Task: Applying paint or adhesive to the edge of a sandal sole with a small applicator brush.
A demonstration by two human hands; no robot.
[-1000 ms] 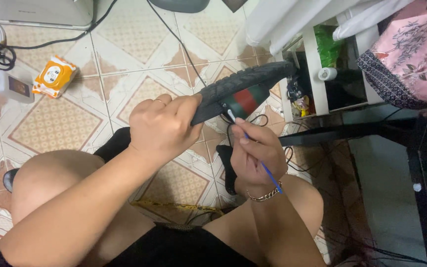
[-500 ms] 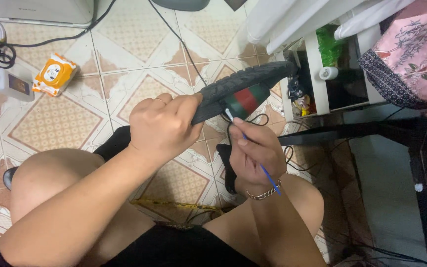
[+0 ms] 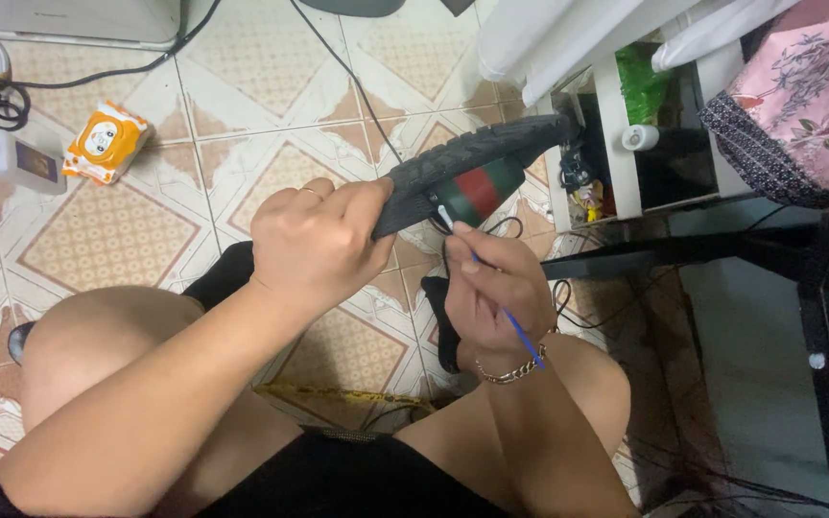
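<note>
Fingers (image 3: 338, 206) on shoe (image 3: 472, 158), toe up-right

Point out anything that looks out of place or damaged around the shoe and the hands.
Nothing looks damaged. The left hand holds the black slide sandal sole-up, and the right hand works a thin blue stick at its green-and-red strap. Loose cables and an orange wipes pack lie on the tile floor.

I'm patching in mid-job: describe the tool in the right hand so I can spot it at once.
Start at the black rubber-soled shoe with a green and red stripe, held sole-up over the tiled floor by the left hand. Just below its stripe, the right hand pinches a thin blue-handled stick with a white tip. It is the only slim blue item there.
</note>
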